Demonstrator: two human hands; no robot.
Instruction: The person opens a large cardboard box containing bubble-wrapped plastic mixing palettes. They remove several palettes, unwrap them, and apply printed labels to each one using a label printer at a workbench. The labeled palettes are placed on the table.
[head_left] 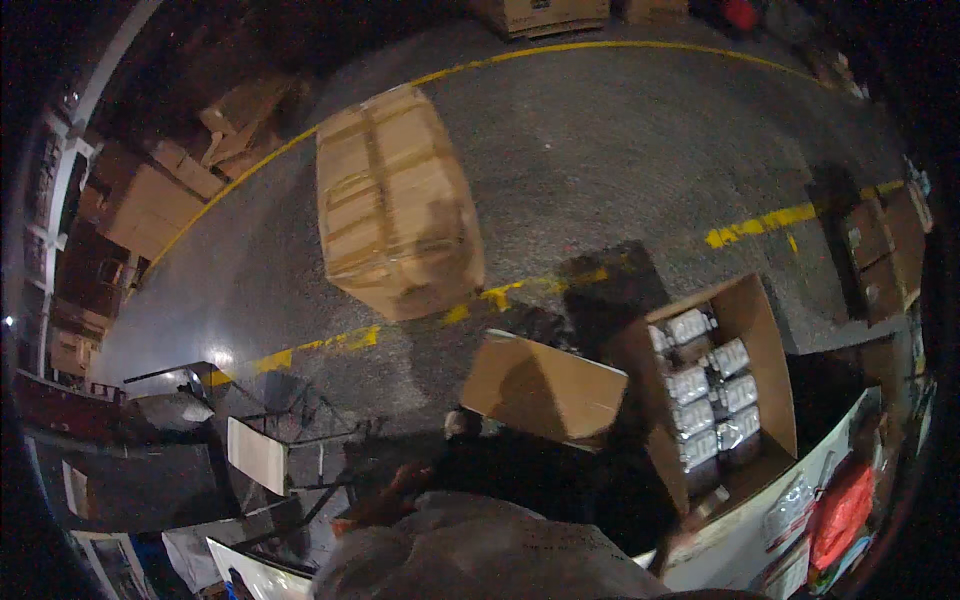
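Note:
At the lower edge is my grey shirt. My left hand [402,482] shows dim and blurred beside it, near a metal-framed chair [258,455]; its fingers cannot be made out. Low by the near corner of an open carton [775,375] is my right hand [688,528], also dark and smeared. The carton holds several clear-wrapped packs [690,385] with white labels, in two rows. A brown cardboard piece [545,390], flat on top, lies left of the carton, apart from both hands. Whether either hand holds anything is not visible.
A large taped carton [395,195] stands on the grey floor beyond a yellow line [320,348]. To the right of me is a white tabletop [745,545] with a red plastic bag [843,515]. More cartons [160,205] are stacked at the far left.

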